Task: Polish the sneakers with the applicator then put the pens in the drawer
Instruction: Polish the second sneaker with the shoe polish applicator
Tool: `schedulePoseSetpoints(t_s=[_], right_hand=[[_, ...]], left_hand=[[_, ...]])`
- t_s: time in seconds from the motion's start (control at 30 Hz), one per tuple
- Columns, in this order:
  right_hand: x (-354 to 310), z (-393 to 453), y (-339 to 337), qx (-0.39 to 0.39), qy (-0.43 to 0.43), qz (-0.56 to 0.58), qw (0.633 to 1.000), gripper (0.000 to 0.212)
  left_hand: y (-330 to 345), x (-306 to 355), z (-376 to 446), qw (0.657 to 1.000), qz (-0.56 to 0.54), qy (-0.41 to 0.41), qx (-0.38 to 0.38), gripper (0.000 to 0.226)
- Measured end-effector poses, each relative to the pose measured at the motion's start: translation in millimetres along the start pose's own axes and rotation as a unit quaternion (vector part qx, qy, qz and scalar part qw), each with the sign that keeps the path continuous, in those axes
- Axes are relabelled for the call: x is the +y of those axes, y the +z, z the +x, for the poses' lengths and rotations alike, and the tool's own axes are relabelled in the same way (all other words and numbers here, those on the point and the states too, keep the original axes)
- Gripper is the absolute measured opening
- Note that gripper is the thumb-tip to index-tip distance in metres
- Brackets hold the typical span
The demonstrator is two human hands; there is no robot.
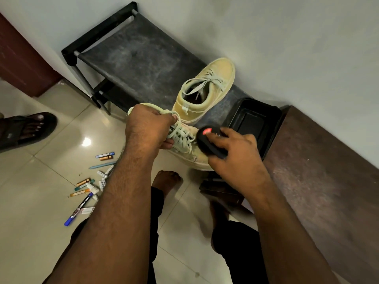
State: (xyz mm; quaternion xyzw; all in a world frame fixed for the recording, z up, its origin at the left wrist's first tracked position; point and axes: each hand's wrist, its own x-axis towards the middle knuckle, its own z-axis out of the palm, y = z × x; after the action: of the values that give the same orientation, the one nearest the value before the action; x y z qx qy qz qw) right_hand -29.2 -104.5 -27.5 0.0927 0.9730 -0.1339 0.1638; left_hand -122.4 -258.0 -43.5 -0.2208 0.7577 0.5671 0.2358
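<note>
Hands at work over a pale tiled floor [30, 232]: from the head camera we see our left hand [147, 128] clamped on the collar and laces of a cream sneaker [184, 148], holding it above the tiles, while our right hand [235, 152] is closed around a black applicator [209, 142] pressed against the shoe's side near the laces. A red patch shows on the applicator's upper face; we cannot read any writing on it.

The second sneaker [207, 87] stands upright on the dusty dark top of a low black rack [131, 52] set against the wall, its laces loose and its opening facing us. Just beside it, at the rack's right end, sits a black tray [254, 119]; it looks shallow and we make out nothing inside it. A brown wooden cabinet [320, 181] runs along the wall to the right.

Pens [90, 185] lie scattered on the floor to our left, well apart from the shoes: orange, teal, white and blue barrels, one long blue marker [79, 209] nearest us. Their print is too small to read. Our bare foot [166, 181] rests on the tiles below the held sneaker, and a sandalled foot [28, 128] enters at the left edge.
</note>
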Motion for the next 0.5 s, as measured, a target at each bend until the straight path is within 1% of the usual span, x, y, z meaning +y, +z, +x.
schedulePoseSetpoints(t_s=[0.07,0.1,0.13,0.2,0.23,0.3,0.37,0.43,0.5], right_hand=[[12,-9,-13,-0.044,-0.032,0.004,0.999,0.052],[19,-14,-19,-0.061,-0.037,0.029,0.997,0.052],[24,-18,-24,-0.061,-0.034,0.064,0.995,0.053],[26,-18,-24,-0.011,-0.016,0.139,0.990,0.056],[23,-15,-21,0.014,-0.008,0.156,0.988,0.058],[14,-6,-10,0.024,-0.008,0.140,0.990,0.060],[11,-1,-3,-0.013,-0.010,0.102,0.995,0.062],[16,-6,-9,-0.073,-0.015,0.077,0.994,0.062],[26,-19,-23,-0.143,-0.040,0.044,0.988,0.061]], left_hand=[[-1,0,1,1.000,0.002,-0.002,0.003,0.018],[-1,0,2,1.000,0.005,-0.001,0.003,0.018],[-1,0,2,1.000,0.007,0.001,0.001,0.018],[0,-1,2,1.000,0.013,0.005,0.000,0.018],[0,-1,3,1.000,0.015,0.006,0.001,0.018],[0,-1,4,1.000,0.014,0.006,0.006,0.019],[1,-2,5,1.000,0.008,0.005,0.008,0.020],[1,-3,5,1.000,0.006,0.008,0.010,0.020],[1,-4,6,1.000,0.009,0.011,0.012,0.019]])
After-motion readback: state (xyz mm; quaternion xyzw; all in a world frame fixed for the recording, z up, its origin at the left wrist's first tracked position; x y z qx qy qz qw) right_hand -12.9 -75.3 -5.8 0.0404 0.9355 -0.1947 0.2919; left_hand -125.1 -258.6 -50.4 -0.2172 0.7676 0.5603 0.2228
